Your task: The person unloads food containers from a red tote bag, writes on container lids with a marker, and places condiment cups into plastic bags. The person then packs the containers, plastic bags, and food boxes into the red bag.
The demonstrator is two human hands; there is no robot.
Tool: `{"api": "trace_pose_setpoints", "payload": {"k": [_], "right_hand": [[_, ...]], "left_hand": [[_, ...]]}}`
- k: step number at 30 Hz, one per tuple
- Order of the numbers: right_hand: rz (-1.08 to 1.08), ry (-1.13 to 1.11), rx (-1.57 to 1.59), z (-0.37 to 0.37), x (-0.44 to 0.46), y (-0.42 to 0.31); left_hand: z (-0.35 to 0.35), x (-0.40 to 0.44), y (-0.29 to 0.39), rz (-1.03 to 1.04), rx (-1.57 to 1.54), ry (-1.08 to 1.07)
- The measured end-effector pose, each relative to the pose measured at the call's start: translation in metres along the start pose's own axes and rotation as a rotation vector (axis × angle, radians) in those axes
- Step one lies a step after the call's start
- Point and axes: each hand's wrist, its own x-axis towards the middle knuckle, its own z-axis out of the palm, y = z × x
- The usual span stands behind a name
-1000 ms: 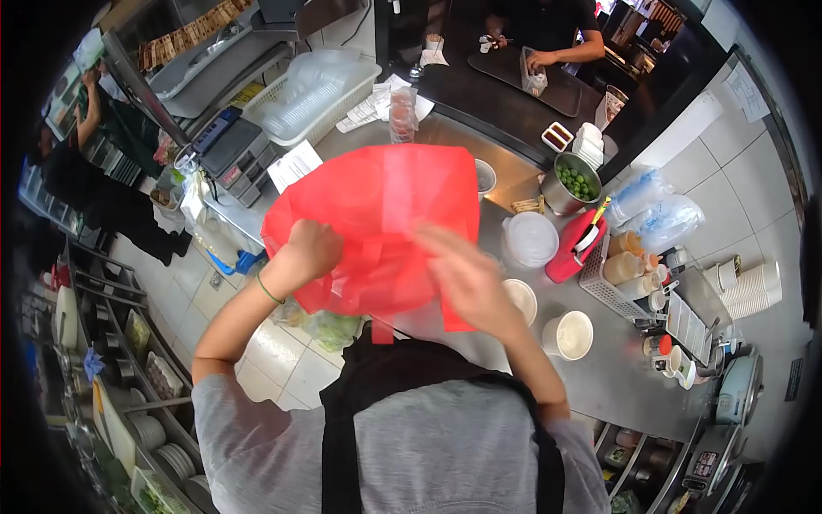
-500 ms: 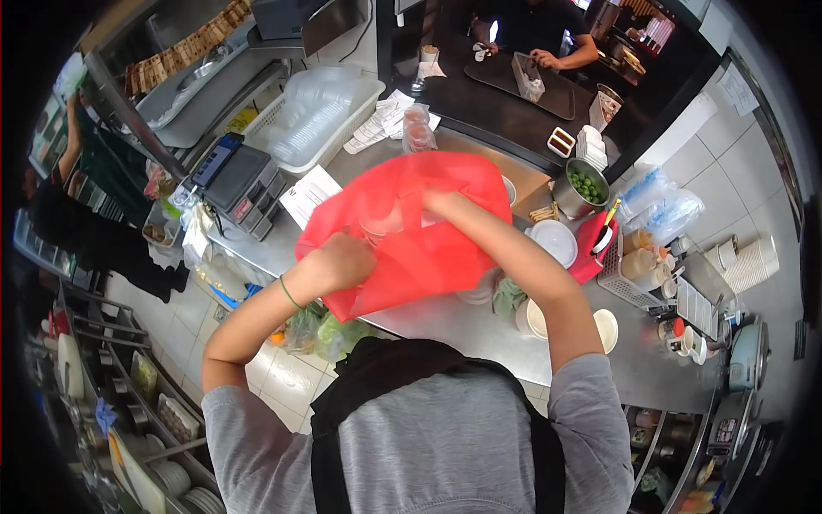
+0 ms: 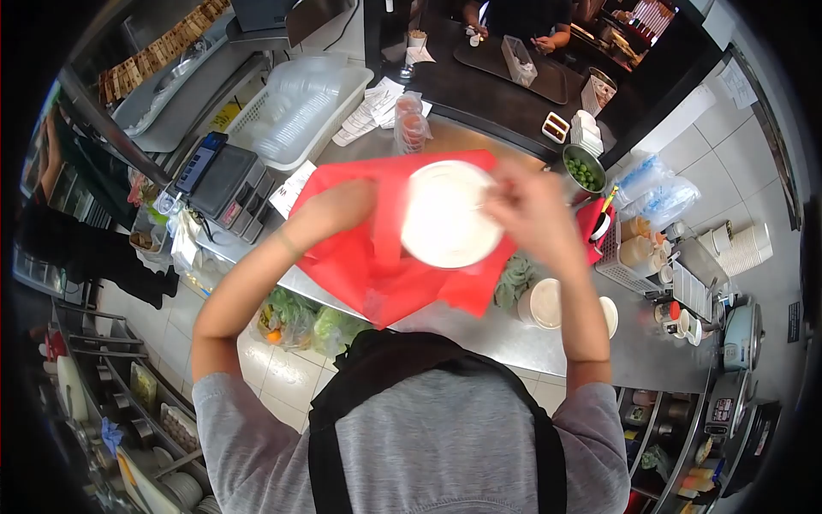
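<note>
A red cloth-like bag (image 3: 342, 278) lies spread over the counter in front of me, its mouth partly open. My left hand (image 3: 347, 206) is closed on the bag's left side, its fingers partly hidden by the red fabric and a little blurred. A round tub with a white lid (image 3: 449, 214) is held over the right half of the bag. My right hand (image 3: 522, 206), smeared by motion, grips this tub at its right edge. The tub hides part of the bag's opening.
Paper bowls (image 3: 541, 303) stand near the counter's front edge, right of the bag. A pot of green limes (image 3: 584, 171) and a basket of bottles (image 3: 625, 270) lie farther right. Clear lids fill a white basket (image 3: 300, 120) at back left. Another person's hand (image 3: 548, 41) is across the pass-through.
My right hand has left the bag and taken hold of the white-lidded tub from the counter at right, bringing it over the bag. My left hand stays at the bag, slightly higher.
</note>
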Motion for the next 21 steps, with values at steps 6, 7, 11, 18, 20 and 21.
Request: {"api": "trace_pose_setpoints", "payload": {"k": [6,7,11,18,20,21], "right_hand": [[0.155,0.343,0.286,-0.096,-0.089,0.064],[0.167,0.385,0.297,-0.108,-0.108,0.079],[0.38,0.524,0.333,-0.146,-0.181,0.117],[0.714,0.755,0.123,-0.191,-0.295,0.213],[0.826,0.81,0.158,-0.189,-0.326,0.254],[0.894,0.828,0.194,-0.185,-0.336,0.268]], "left_hand": [[0.028,0.064,0.005,-0.196,-0.257,-0.289],[0.036,0.062,0.001,-0.198,-0.225,-0.293],[0.069,0.066,-0.059,-0.243,0.099,-0.347],[0.089,0.026,-0.212,-0.234,0.722,-0.391],[0.064,0.009,-0.23,-0.171,0.88,-0.335],[0.043,0.008,-0.219,-0.1,0.85,-0.25]]}}
